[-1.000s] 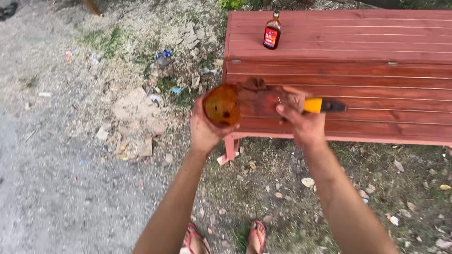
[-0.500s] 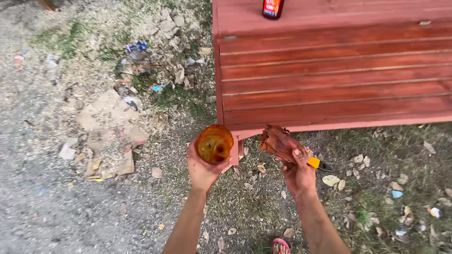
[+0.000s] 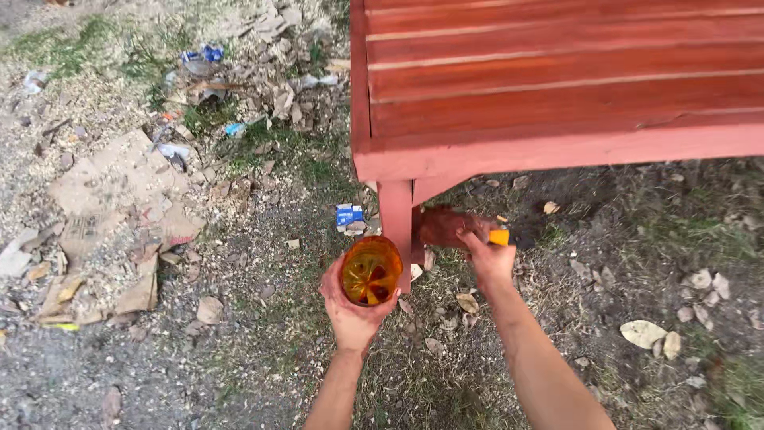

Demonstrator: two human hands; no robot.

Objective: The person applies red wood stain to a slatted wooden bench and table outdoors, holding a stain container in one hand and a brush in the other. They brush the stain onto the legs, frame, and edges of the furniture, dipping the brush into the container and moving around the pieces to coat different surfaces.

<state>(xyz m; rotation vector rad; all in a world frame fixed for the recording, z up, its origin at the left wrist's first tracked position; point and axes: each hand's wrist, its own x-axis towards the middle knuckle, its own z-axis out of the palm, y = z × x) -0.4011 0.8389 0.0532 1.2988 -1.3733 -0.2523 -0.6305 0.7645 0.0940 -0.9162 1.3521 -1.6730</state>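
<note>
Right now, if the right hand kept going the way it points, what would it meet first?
The right hand, holding a brown rag and something orange, points up-left; probably the red bench leg comes first, though depth is unclear.

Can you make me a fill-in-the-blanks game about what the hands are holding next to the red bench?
1. The left hand holds a round orange ____, seen from above.
2. The right hand holds a brush with a ____ handle.
3. The bench is painted ____.
4. The brush is beside the bench's ____.

Missing words: cup; yellow; red; leg
</note>
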